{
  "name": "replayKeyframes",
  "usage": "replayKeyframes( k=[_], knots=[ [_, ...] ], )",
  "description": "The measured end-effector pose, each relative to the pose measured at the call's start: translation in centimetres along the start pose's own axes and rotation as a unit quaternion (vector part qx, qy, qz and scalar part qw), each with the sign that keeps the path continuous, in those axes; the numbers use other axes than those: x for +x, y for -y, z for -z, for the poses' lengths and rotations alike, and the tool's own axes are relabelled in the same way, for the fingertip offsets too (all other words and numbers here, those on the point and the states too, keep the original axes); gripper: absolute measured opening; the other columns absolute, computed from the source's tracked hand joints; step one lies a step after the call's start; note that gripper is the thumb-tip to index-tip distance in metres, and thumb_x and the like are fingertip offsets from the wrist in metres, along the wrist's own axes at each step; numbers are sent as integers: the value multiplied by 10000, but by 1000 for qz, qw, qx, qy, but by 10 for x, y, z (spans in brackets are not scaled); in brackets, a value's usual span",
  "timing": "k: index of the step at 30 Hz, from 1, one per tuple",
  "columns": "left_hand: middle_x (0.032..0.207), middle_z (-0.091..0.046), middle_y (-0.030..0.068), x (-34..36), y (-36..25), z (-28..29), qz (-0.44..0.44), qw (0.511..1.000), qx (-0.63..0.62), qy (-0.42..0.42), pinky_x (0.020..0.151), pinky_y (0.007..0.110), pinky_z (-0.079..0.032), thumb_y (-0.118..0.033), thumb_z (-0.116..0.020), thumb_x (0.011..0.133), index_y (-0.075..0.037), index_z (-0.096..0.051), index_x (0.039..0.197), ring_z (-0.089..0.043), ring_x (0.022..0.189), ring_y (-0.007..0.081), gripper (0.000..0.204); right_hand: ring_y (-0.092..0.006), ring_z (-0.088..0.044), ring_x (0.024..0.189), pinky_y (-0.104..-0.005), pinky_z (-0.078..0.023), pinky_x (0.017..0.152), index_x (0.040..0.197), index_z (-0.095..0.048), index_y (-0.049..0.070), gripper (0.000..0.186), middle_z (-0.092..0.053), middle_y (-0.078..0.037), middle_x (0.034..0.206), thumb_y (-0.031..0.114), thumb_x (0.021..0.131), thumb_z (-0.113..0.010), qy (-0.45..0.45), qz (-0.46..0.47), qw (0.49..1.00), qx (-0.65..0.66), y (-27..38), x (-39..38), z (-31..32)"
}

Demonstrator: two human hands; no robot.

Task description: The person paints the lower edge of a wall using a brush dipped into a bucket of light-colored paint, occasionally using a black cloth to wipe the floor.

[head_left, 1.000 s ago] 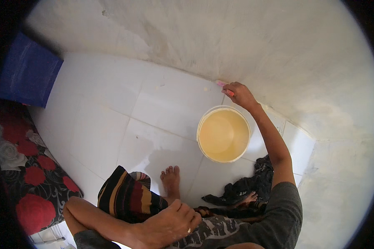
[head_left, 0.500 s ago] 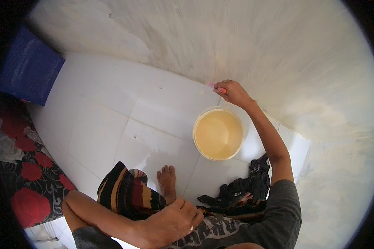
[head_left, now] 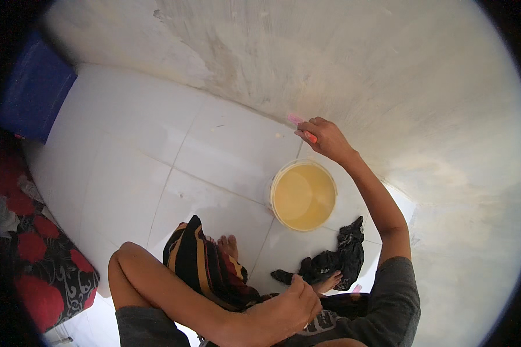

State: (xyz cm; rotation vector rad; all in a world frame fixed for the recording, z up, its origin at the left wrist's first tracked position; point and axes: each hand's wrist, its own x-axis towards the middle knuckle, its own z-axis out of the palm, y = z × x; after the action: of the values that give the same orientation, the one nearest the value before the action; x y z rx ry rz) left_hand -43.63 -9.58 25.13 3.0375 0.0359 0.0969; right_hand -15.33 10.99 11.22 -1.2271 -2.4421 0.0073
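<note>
Right hand (head_left: 325, 140): my fingers grip an orange-handled tool (head_left: 311, 137), its pink end held toward the wall (head_left: 353, 81). Bucket (head_left: 270, 199) of cream liquid on floor (head_left: 226, 165) nearby, presumably for short reach. Left hand (head_left: 295, 307) curled near lap; cannot tell whether empty.

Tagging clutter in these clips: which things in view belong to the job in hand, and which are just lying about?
Seemingly in the job:
orange-handled tool, gripped in the right hand
bucket of pale yellow liquid
wall, by the tool's pink end

Apparently just lying about:
crumpled black cloth
blue boxy object, far left
dark floral fabric, lower left
</note>
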Motion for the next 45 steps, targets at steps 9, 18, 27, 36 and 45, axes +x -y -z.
replayKeyframes(
  k=[9,18,27,36,45],
  knots=[
    [857,-593,101,-21,-3,-34,-32,999,-18,15,807,383,-402,-208,-479,874,-1,-581,1006,-559,841,233,266,-255,-601,683,-369,-487,599,924,-644,66,144,-625,-91,753,55,790,-695,-157,-1,982,-101,22,19,39],
    [879,-620,119,-12,-1,-38,-48,998,-24,-43,820,407,-414,-220,-444,897,-12,-600,1011,-580,831,258,284,-286,-616,716,-349,-500,620,946,-652,56,166,-652,-105,806,63,788,-703,-15,-55,998,23,-20,-9,-45],
    [910,-623,119,13,13,-24,-3,998,-27,49,819,372,-415,-206,-464,889,-10,-597,1013,-580,859,242,267,-288,-631,737,-380,-507,663,926,-657,49,102,-665,-110,842,72,828,-669,-220,-50,973,-47,4,16,18],
    [908,-614,112,19,19,-1,10,996,-27,80,837,377,-403,-204,-474,886,-12,-590,1013,-570,862,224,258,-375,-600,834,-456,-481,761,1015,-611,41,229,-636,-197,872,229,928,-515,193,-140,960,150,-62,-10,-122],
    [902,-604,102,13,16,0,44,995,-33,85,865,386,-391,-198,-453,909,-9,-577,1023,-567,889,223,253,-330,-603,856,-414,-489,751,998,-613,33,156,-646,-151,914,73,847,-596,-10,-65,997,47,-23,8,-41]
  ],
)
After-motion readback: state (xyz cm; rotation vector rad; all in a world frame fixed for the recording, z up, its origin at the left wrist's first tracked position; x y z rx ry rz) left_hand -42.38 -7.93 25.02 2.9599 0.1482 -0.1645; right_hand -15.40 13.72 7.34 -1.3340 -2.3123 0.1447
